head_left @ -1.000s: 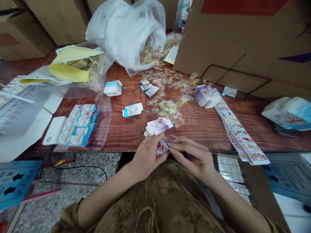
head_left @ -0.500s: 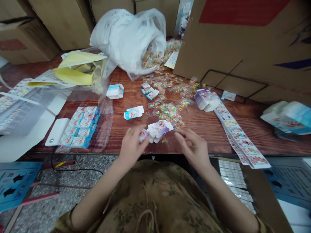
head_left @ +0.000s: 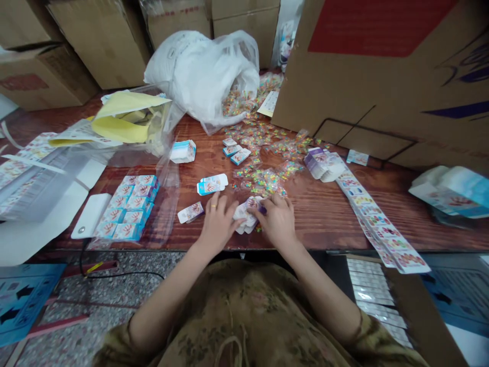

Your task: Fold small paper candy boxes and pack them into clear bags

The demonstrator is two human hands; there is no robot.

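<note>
Near the front edge of the table lies a small stack of flattened purple-and-white cartons (head_left: 246,214), between my two hands. My left hand (head_left: 218,220) rests at its left side, fingers apart and the thumb touching the cartons. At the right end, my right hand (head_left: 278,218) has its thumb and fingers closed on the stack's purple edge. A single purple-and-white carton (head_left: 191,212) lies just left of my left hand. Beyond that hand is a blue-and-white carton (head_left: 212,184) with its end flaps out.
Small clear packets of colourful beads (head_left: 267,176) spill from a white plastic bag (head_left: 198,76). Filled blue boxes (head_left: 132,206) stand in rows at left. More purple cartons (head_left: 323,164) and a printed strip (head_left: 370,214) lie at right, before a large cardboard box (head_left: 355,86).
My left hand has left one carton on the table to the left and come back to the stack. My right hand has moved left and closed on the stack's edge.
</note>
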